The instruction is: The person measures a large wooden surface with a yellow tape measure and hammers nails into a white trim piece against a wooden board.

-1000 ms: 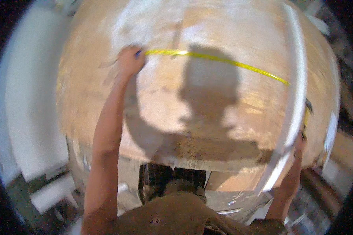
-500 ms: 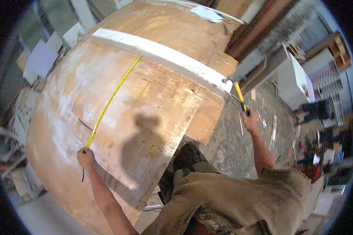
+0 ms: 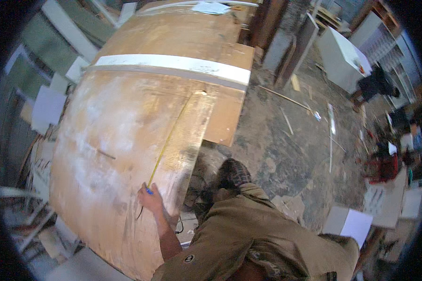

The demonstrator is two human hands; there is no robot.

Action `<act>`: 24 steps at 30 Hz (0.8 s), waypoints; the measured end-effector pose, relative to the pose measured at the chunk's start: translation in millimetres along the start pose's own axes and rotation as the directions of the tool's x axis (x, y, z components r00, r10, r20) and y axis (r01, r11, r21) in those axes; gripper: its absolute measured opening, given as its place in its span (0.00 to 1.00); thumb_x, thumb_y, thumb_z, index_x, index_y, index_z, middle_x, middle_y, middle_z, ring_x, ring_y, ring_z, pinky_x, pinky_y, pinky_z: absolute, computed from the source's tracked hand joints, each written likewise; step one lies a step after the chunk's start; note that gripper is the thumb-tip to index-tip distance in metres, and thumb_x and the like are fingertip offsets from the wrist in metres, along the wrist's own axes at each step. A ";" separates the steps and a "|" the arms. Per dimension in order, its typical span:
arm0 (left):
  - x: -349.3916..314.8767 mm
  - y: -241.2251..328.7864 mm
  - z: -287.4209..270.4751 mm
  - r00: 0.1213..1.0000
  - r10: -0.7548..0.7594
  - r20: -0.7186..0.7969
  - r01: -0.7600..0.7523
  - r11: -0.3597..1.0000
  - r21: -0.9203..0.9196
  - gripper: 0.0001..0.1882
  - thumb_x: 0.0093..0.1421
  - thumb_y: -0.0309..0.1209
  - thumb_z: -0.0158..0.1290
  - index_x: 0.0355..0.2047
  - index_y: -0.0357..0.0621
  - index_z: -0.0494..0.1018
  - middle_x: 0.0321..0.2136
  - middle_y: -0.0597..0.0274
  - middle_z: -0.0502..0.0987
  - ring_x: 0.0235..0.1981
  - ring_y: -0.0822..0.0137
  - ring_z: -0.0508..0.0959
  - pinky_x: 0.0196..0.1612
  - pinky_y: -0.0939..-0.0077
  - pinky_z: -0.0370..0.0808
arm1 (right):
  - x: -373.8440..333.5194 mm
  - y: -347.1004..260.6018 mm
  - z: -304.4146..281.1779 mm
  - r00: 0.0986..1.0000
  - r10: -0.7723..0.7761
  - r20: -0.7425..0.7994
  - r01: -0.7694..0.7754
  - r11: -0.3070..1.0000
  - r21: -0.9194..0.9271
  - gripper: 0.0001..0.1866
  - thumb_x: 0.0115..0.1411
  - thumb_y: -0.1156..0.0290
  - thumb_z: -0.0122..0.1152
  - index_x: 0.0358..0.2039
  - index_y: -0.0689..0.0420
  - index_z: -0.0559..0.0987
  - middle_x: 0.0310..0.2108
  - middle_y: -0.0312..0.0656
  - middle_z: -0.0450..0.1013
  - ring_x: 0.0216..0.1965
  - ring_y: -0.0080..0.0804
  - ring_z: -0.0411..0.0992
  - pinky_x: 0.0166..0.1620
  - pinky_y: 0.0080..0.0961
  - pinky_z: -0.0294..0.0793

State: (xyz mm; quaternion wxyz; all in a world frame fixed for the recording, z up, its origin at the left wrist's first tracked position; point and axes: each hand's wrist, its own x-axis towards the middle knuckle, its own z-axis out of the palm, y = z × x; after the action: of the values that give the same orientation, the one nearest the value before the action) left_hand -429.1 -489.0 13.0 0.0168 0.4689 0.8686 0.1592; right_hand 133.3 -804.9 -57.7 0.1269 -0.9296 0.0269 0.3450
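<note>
My left hand (image 3: 150, 199) is closed on a tape measure (image 3: 149, 190), of which a small blue part shows at the fingers; a dark strap hangs below. From it a yellow tape blade (image 3: 169, 133) runs out across the worn wooden tabletop (image 3: 122, 178) towards a long white board (image 3: 173, 64) lying across the table. Beside the blade is a pale whitish patch, with a thin dark stick (image 3: 106, 154) on it. My right hand and the hammer are out of the picture.
A brown panel (image 3: 225, 119) juts from the table's right edge. Wood strips (image 3: 286, 99) and scraps litter the concrete floor (image 3: 267, 154). At the right stand a white cabinet (image 3: 340, 61) and, near it, another person (image 3: 377, 84). White boards (image 3: 49, 105) lean at the left.
My left hand has moved right, and the tape blade now lies closer to the table's right edge. My right hand has left the view with the hammer. The view has shifted and turned.
</note>
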 end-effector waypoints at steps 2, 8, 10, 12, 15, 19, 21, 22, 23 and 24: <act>-5.9 10.6 3.3 0.997 0.057 -0.048 -0.059 0.998 -0.037 0.30 0.60 0.51 0.54 0.56 0.45 0.72 0.51 0.46 0.74 0.51 0.48 0.72 0.54 0.48 0.65 | 10.9 -6.5 4.5 0.996 -0.054 0.077 0.056 0.998 -0.026 0.19 0.62 0.62 0.61 0.45 0.63 0.72 0.34 0.47 0.73 0.37 0.36 0.72 0.40 0.37 0.70; -2.8 36.8 15.1 0.983 0.091 -0.156 -0.099 0.994 -0.040 0.29 0.65 0.48 0.48 0.58 0.40 0.70 0.55 0.43 0.70 0.58 0.45 0.67 0.62 0.50 0.60 | 66.8 -88.4 11.3 0.934 -0.251 0.255 0.273 0.961 -0.055 0.20 0.63 0.62 0.60 0.49 0.63 0.71 0.37 0.48 0.73 0.38 0.39 0.72 0.41 0.37 0.71; -0.8 51.9 20.6 0.985 0.058 -0.161 -0.069 0.996 -0.060 0.30 0.66 0.48 0.46 0.59 0.37 0.69 0.56 0.40 0.70 0.59 0.42 0.66 0.63 0.49 0.59 | 92.9 -123.4 8.9 0.903 -0.302 0.305 0.339 0.938 -0.072 0.21 0.63 0.63 0.59 0.50 0.64 0.71 0.37 0.48 0.74 0.38 0.40 0.73 0.42 0.37 0.71; 2.7 73.2 29.2 0.979 0.043 -0.198 -0.046 0.999 -0.010 0.31 0.67 0.48 0.43 0.59 0.34 0.67 0.57 0.36 0.68 0.60 0.39 0.64 0.64 0.48 0.57 | 126.0 -164.2 5.6 0.863 -0.354 0.359 0.411 0.907 -0.094 0.21 0.64 0.63 0.59 0.51 0.64 0.71 0.38 0.49 0.74 0.39 0.41 0.73 0.42 0.37 0.71; 0.7 120.1 50.4 0.974 -0.084 -0.209 0.082 0.996 -0.019 0.32 0.67 0.47 0.42 0.59 0.31 0.66 0.58 0.32 0.66 0.61 0.35 0.62 0.66 0.47 0.55 | 185.9 -230.8 -12.7 0.807 -0.407 0.428 0.507 0.849 -0.148 0.22 0.64 0.63 0.58 0.53 0.64 0.70 0.39 0.49 0.74 0.40 0.43 0.74 0.43 0.37 0.72; -1.0 198.2 80.2 0.959 -0.160 -0.233 0.166 0.986 0.005 0.32 0.67 0.48 0.43 0.60 0.33 0.66 0.58 0.33 0.66 0.60 0.32 0.63 0.64 0.43 0.58 | 266.6 -342.2 -53.0 0.712 -0.532 0.459 0.670 0.711 -0.214 0.23 0.65 0.64 0.58 0.55 0.64 0.69 0.41 0.50 0.74 0.41 0.45 0.74 0.44 0.37 0.72; 0.4 241.0 91.9 0.974 -0.159 -0.164 0.160 0.987 -0.008 0.32 0.66 0.49 0.44 0.60 0.35 0.66 0.59 0.34 0.67 0.60 0.32 0.63 0.63 0.43 0.60 | 293.4 -405.9 -74.9 0.640 -0.628 0.443 0.756 0.617 -0.217 0.24 0.65 0.64 0.57 0.56 0.64 0.69 0.42 0.51 0.75 0.41 0.46 0.74 0.44 0.37 0.72; 1.1 265.5 98.8 0.980 -0.156 -0.125 0.153 0.988 -0.037 0.32 0.65 0.49 0.46 0.61 0.37 0.66 0.59 0.35 0.67 0.61 0.32 0.62 0.63 0.43 0.61 | 301.4 -438.9 -87.6 0.592 -0.689 0.418 0.801 0.563 -0.206 0.24 0.65 0.64 0.57 0.57 0.65 0.69 0.42 0.51 0.75 0.41 0.46 0.75 0.45 0.37 0.72; 5.3 287.9 105.9 0.986 -0.155 -0.057 0.151 0.986 -0.069 0.34 0.65 0.51 0.45 0.61 0.38 0.65 0.60 0.35 0.66 0.62 0.33 0.61 0.64 0.44 0.59 | 305.6 -471.9 -97.8 0.524 -0.757 0.390 0.849 0.503 -0.165 0.24 0.65 0.64 0.57 0.57 0.65 0.69 0.42 0.51 0.75 0.41 0.47 0.75 0.45 0.37 0.73; 11.5 310.6 113.1 0.990 -0.144 -0.011 0.142 0.984 -0.109 0.35 0.65 0.53 0.45 0.62 0.39 0.65 0.61 0.36 0.65 0.64 0.34 0.59 0.65 0.46 0.57 | 304.8 -503.1 -108.3 0.473 -0.808 0.351 0.879 0.458 -0.131 0.24 0.65 0.64 0.57 0.58 0.65 0.69 0.43 0.51 0.75 0.42 0.47 0.75 0.45 0.37 0.73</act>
State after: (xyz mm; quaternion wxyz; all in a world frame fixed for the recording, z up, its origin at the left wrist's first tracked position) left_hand -164.0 -291.7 -2.2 0.0451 0.4023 0.8902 0.2088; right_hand 503.1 -334.9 -67.0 0.1449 -0.7766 -0.5076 0.3437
